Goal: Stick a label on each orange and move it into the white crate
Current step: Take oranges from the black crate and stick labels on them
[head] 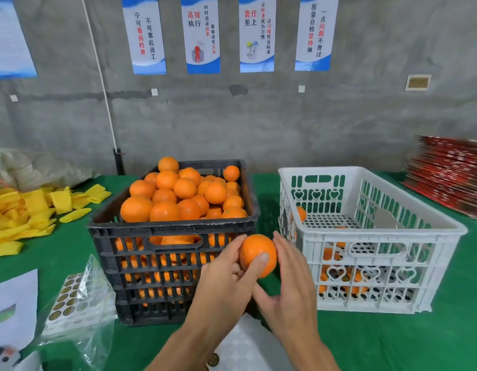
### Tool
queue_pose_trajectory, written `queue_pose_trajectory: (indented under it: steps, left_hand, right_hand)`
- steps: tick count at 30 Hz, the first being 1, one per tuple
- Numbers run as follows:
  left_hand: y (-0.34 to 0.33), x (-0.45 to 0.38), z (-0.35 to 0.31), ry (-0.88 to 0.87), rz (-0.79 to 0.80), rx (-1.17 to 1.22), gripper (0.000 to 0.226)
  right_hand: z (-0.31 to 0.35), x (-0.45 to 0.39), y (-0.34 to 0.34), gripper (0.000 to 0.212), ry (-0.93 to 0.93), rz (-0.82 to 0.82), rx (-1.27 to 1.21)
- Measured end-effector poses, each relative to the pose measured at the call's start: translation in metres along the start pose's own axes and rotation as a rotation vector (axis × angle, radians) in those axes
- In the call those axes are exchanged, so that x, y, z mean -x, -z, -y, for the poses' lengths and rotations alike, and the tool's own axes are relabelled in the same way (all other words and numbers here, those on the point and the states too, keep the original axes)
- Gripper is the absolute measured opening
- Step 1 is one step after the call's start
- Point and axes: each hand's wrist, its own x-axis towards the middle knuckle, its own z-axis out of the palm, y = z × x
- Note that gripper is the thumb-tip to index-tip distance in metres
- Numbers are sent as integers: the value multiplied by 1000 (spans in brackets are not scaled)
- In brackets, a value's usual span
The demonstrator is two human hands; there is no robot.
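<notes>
My left hand (pixel 226 279) grips one orange (pixel 254 250) in front of the black crate (pixel 141 236), thumb across its front face. My right hand (pixel 290 285) is beside the orange with straight fingers, touching its right side. No label shows on the visible side of the orange. The black crate is heaped with several oranges (pixel 178 196). The white crate (pixel 392 231) stands to the right and holds several oranges at its bottom. A sheet of round labels (pixel 71 298) lies in a clear plastic bag at the lower left.
Yellow foam sleeves (pixel 26 215) are piled at the left on the green table (pixel 392 344). Red flat cartons (pixel 451 180) are stacked at the right rear. A white paper (pixel 15 309) lies at the left edge, another white sheet (pixel 245 346) under my arms.
</notes>
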Motion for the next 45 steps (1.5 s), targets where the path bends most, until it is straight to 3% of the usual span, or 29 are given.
queue_pose_trajectory:
  steps: [2,4,7,9,11,14,16,18,21,24,29,32,35,39,42,45]
  left_hand:
    - [-1,-15,-26,-96,71,-71,78]
    - [2,-34,-48,-226,79,-110,60]
    - [21,-74,-65,-408,-69,-265,38]
    - [42,-104,-66,-404,-111,-482,34]
    - [63,-133,-63,-250,-59,-795,39]
    - [87,-160,-54,285,145,-1285,52]
    - [99,-167,-45,512,291,-1352,52]
    - [110,-170,-40,541,357,-1363,46]
    - [122,-164,-38,514,332,-1358,39]
    - [132,-149,-33,403,192,-1256,35]
    - [125,-114,-27,-110,-382,-858,60]
    - [113,-89,-22,-286,-492,-661,60]
    - [99,-56,-14,-554,-456,-600,56]
    - [99,-29,3,-829,-483,-744,52]
    - [101,-13,19,-840,-488,-768,54]
    - [92,12,46,-769,-347,-716,59]
  right_hand:
    - [-7,-22,8,74,12,-124,74]
    - [-19,-44,17,73,-10,-186,176]
    - [-37,-73,31,73,-137,-191,291]
    - [-50,-84,36,59,-141,-169,343]
    - [-59,-87,35,39,-85,-109,367]
    - [-63,-78,27,29,20,-43,343]
    - [-61,-66,20,29,102,-21,282]
    - [-57,-53,11,21,198,7,208]
    - [-48,-29,-3,15,337,85,118]
    - [-41,-3,-12,15,375,267,-15]
    - [-38,50,-26,43,141,863,-80]
    - [-39,66,-28,56,51,1056,-122]
    - [-38,70,-28,61,57,1042,11]
    - [-33,73,-23,62,46,977,253]
    - [-26,74,-23,56,14,894,443]
    - [-18,75,-24,54,-90,826,597]
